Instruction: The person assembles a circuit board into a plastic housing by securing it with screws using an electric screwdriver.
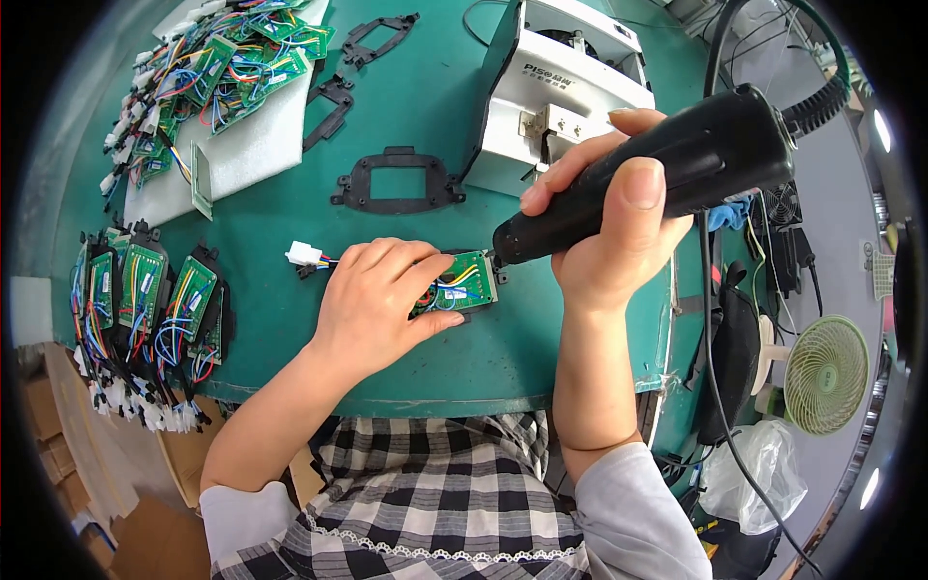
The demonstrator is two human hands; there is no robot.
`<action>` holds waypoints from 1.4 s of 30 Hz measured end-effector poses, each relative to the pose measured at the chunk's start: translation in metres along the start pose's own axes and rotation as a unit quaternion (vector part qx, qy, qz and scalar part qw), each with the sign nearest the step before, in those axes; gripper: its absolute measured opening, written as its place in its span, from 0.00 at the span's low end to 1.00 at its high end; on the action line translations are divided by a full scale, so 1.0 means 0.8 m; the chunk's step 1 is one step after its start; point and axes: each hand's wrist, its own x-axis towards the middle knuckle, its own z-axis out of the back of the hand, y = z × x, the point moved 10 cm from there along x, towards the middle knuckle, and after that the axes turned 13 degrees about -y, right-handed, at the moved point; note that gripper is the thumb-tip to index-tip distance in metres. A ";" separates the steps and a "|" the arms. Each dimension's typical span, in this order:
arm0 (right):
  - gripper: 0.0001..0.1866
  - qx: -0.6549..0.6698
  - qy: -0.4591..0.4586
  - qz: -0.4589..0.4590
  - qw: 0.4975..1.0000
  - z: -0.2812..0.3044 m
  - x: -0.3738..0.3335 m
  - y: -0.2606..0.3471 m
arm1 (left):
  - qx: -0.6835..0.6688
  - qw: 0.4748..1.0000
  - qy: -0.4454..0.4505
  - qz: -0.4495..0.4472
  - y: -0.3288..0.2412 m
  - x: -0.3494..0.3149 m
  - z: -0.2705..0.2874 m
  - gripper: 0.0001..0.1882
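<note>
My right hand is wrapped round a black electric screwdriver, which tilts down to the left. Its tip meets the far right corner of a green circuit board. That board sits in a black plastic frame on the green table. Across the board's left part lies my left hand, steadying it with thumb at the near edge and index finger on top. A white connector on wires sticks out to the left of this hand. Part of the board and its wires is hidden under my fingers.
An empty black frame lies beyond my left hand, with two more behind. A white machine stands at the back. Boards with wires pile on white foam; framed boards stand at left. A green fan is at right.
</note>
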 end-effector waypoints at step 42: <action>0.26 0.060 -0.018 0.052 0.997 0.010 0.054 0.040 | 0.055 0.995 0.020 0.076 0.029 -0.007 0.015 0.29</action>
